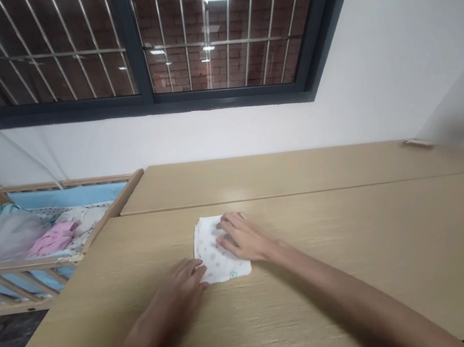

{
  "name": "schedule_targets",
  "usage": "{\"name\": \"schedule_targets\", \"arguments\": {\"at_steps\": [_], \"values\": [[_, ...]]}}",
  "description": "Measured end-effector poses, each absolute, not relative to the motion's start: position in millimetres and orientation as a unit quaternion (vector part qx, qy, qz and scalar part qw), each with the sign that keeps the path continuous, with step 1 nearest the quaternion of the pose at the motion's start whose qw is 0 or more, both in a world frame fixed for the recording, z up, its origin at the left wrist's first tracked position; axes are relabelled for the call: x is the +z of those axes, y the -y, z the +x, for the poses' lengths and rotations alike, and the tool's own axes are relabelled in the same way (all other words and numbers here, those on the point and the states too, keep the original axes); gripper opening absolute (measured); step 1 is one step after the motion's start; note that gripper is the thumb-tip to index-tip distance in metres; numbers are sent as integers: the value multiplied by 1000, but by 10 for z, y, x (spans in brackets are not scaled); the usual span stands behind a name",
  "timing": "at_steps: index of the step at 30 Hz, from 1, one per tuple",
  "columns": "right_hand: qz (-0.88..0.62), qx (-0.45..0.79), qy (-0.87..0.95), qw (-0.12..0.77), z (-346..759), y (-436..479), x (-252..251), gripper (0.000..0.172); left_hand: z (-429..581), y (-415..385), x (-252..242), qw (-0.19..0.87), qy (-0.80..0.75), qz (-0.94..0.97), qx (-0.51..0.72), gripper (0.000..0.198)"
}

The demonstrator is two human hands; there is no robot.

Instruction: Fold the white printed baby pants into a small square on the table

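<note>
A folded white cloth with small green and pink prints lies flat on the wooden table, roughly square in shape. My right hand rests on its upper right part, fingers spread and a little bent over the fabric. At the cloth's lower left edge is my left hand, slightly blurred, its fingers stretched out and the tips touching the edge. Neither hand has the cloth lifted off the table. Parts of the cloth's right side are hidden under my right hand.
The pale wooden table reaches the wall, with a seam across its far part. To the left stands a wooden crib holding pink clothing and white netting. A small flat object lies at the far right. A barred window is above.
</note>
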State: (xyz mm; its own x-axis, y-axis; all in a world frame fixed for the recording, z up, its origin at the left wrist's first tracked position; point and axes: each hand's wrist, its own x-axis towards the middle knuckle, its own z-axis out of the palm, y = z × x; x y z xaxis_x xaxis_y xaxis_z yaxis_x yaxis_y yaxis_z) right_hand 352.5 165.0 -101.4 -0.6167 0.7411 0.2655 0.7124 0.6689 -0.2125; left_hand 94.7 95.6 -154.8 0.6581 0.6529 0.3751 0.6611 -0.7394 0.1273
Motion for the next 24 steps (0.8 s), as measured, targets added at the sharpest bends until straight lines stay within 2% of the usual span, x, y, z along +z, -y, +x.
{"name": "schedule_targets", "arguments": {"at_steps": [4,6,8,9,13,17,24], "values": [[-417,147,894,73,3699,-1180,-885,60,839,-1105,-1503,-54,352,-911,-206,32],[-408,162,896,66,3752,-1080,-889,53,864,-1202,-1425,-137,394,-882,-218,33],[-421,167,886,103,3766,-1094,-917,33,893,-1334,-1310,-207,435,-843,-239,37],[-433,175,875,128,3761,-1139,-933,28,902,-1408,-1248,-229,445,-829,-249,39],[-477,229,820,219,3719,-1465,-987,26,921,-1715,-1078,-278,439,-809,-273,38],[-548,231,762,258,3656,-1780,-1109,24,1055,-2034,-1142,-274,477,-776,-308,43],[-635,157,700,287,3571,-1980,-1415,25,1305,-2298,-1470,-167,571,-735,-326,27]]}}
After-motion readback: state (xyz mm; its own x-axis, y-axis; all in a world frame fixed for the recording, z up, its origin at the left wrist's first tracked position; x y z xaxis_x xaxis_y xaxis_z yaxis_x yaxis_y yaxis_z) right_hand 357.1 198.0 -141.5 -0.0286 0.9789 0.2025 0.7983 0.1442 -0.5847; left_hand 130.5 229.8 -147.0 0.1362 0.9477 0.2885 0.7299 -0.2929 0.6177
